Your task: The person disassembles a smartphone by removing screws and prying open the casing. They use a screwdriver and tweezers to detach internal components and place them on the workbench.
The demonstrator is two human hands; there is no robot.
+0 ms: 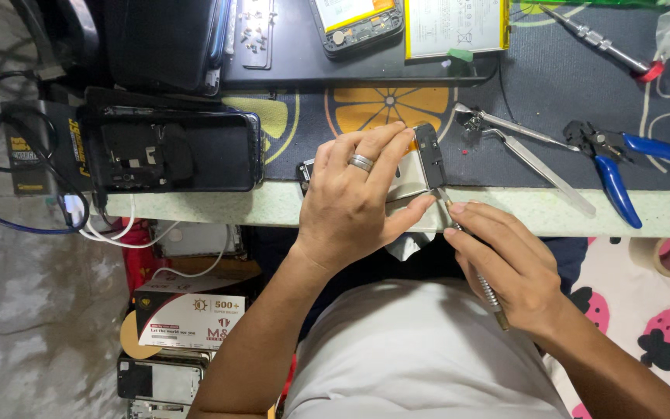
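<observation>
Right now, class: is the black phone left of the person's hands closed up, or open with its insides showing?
Open. The black phone lies with its back off, inner parts exposed, on the table.

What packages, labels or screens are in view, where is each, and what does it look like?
Box: under the bench, lower left; flat, white with a dark red band.
Battery label: top centre; white rectangle, yellow edge.
Sticker: left, among cables; black with yellow print.
Opened phone: bench left; dark rectangle.
</observation>
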